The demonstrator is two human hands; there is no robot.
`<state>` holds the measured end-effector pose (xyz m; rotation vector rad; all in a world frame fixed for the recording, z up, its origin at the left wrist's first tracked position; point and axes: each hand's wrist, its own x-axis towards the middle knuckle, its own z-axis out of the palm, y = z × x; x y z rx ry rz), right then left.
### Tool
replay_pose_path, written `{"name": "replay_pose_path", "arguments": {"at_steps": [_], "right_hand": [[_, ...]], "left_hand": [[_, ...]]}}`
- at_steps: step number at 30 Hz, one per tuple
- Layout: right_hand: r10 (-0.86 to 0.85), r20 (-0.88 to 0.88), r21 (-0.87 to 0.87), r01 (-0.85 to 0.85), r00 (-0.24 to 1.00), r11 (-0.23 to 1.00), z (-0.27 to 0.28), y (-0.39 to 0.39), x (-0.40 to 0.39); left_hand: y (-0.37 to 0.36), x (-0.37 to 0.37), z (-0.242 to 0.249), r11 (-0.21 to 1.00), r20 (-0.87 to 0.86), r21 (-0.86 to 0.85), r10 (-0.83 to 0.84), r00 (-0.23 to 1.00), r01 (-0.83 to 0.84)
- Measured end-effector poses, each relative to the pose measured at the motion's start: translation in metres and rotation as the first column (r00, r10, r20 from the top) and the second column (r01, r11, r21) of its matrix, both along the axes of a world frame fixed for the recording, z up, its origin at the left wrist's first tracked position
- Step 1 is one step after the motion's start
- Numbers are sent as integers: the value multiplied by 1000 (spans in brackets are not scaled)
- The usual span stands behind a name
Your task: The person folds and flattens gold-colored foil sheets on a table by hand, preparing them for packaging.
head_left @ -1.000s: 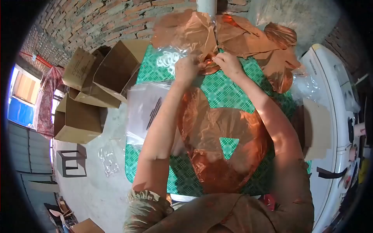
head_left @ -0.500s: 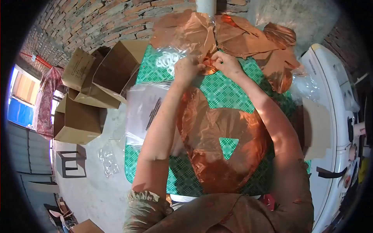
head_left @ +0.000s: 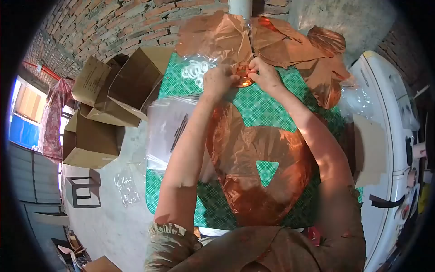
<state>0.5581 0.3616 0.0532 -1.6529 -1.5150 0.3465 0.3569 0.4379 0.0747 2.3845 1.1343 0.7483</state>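
Near the far edge of the green checked table, my left hand [head_left: 219, 80] pinches the left side of a small shiny orange foil piece [head_left: 244, 80]. My right hand [head_left: 265, 75] has its fingers closed on the right side of the same piece. Between my forearms lies a large orange foil shape [head_left: 267, 149] with a triangular hole. White rings in a clear bag [head_left: 197, 70] are just left of my left hand. More orange foil [head_left: 290, 45] spreads behind and right of my hands.
A stack of clear plastic sheets [head_left: 167, 129] lies on the table's left side, under my left forearm. Open cardboard boxes [head_left: 93, 140] stand to the left, near a small stool [head_left: 82, 191]. A white appliance [head_left: 378, 90] is on the right, with a brick wall [head_left: 122, 27] behind.
My right hand has shifted slightly, its fingers now a little lower and nearer the foil. The small foil piece shows a changed fold and glint. My left hand stays almost in place.
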Motion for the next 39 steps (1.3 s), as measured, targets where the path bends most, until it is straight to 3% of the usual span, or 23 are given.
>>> {"name": "replay_pose_path", "arguments": {"at_steps": [4,8,14,19,22,25,28,31,32,35,39], "right_hand": [[36,93,92,-45,995,995,-10,7,4],[90,58,62,-94,994,994,-7,9,6],[58,113,101,-69,992,993,-2,16,0],[70,12,116,-71,997,991,8,12,-6],[35,-18,277,-29,999,960,11,7,-16],[-208,229,366,114,951,924,21,-4,-20],[-113,587,236,-36,801,971,11,-16,-16],[-111,686,356,-198,719,913,5,-17,-18],[-99,706,324,-196,701,926,4,-17,-19],[-115,774,304,-205,623,930,10,-8,-18],[-47,678,195,-118,733,974,11,13,-25]], "left_hand": [[0,1,3,1000,-24,5,2,1000,-2],[-3,-2,10,1000,-43,-17,-14,999,14],[-13,1,22,992,64,-128,18,998,-9],[-2,1,6,998,-11,56,-29,1000,30],[0,2,1,997,-45,77,-9,999,12],[2,4,-7,997,-7,74,3,1000,-2],[2,5,-3,998,-1,49,32,999,-32],[4,11,14,997,37,78,22,999,-25],[5,12,19,995,57,96,11,998,-16],[20,22,16,930,242,364,-40,969,-52],[22,28,48,945,104,314,68,992,-97]]}}
